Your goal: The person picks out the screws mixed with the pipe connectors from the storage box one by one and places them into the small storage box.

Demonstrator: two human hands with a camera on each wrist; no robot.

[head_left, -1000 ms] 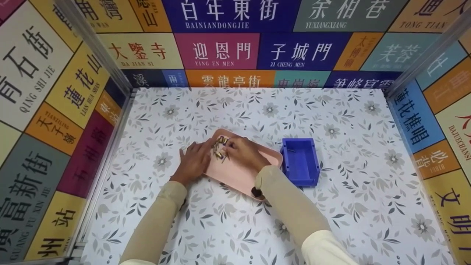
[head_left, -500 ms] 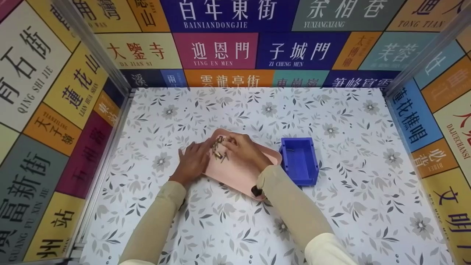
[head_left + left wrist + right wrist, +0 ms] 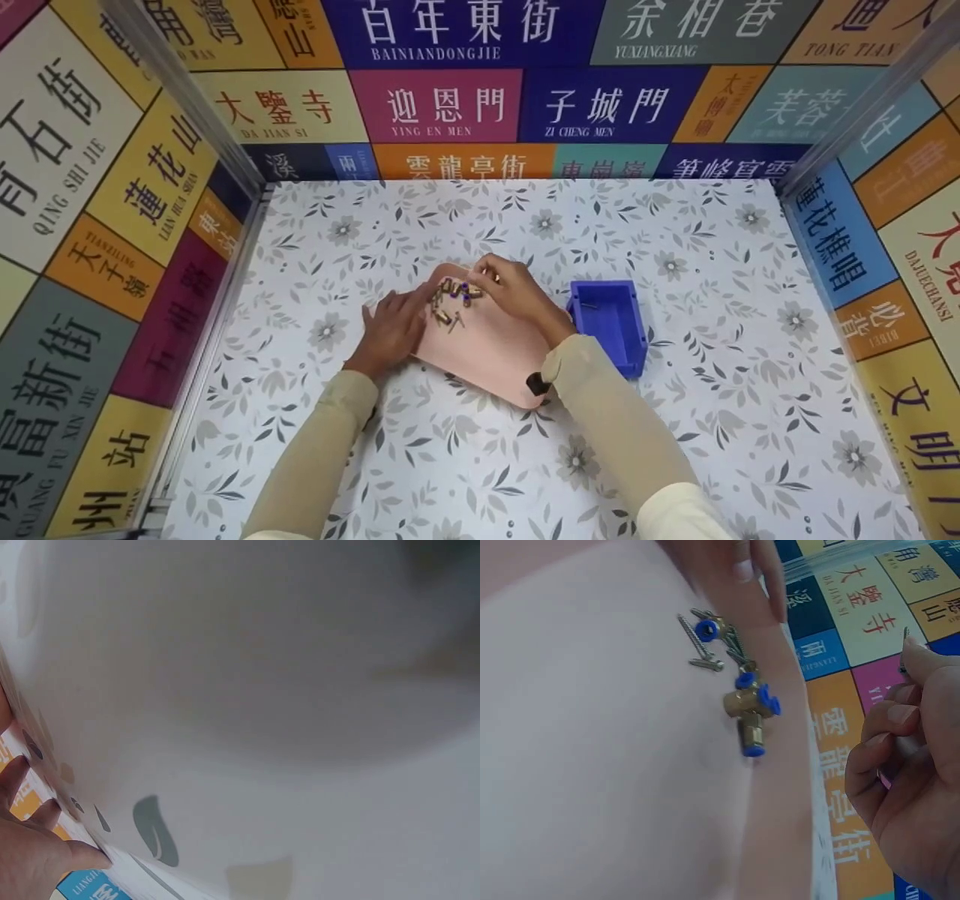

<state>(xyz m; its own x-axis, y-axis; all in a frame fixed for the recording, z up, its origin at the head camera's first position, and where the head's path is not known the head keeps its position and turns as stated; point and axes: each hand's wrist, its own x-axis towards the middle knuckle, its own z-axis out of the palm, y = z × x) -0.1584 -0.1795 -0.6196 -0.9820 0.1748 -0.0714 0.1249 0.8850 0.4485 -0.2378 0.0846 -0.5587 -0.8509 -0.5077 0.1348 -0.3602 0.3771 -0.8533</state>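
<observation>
A pink tray point(image 3: 487, 360) lies at an angle on the table. My left hand point(image 3: 391, 330) rests at its left edge with the fingers spread; in the left wrist view that hand point(image 3: 37, 847) shows only at the lower left. My right hand point(image 3: 514, 289) is over the tray's far side. The right wrist view shows this hand point(image 3: 919, 750) pinching a small screw point(image 3: 905, 652) between thumb and forefinger. Brass fittings with blue ends point(image 3: 751, 701) and several loose screws point(image 3: 692, 634) lie in a pile at the tray's far left corner.
Right of the tray stands a blue plastic bin point(image 3: 636, 330), with a small screw point(image 3: 590, 305) inside it. The tablecloth point(image 3: 375, 465) has a leaf pattern. Printed panels point(image 3: 435, 105) wall in the back and both sides.
My right hand has come away from the pile, up and to the right, with a screw in its fingertips. The fittings are more exposed now. My left hand has stayed in place.
</observation>
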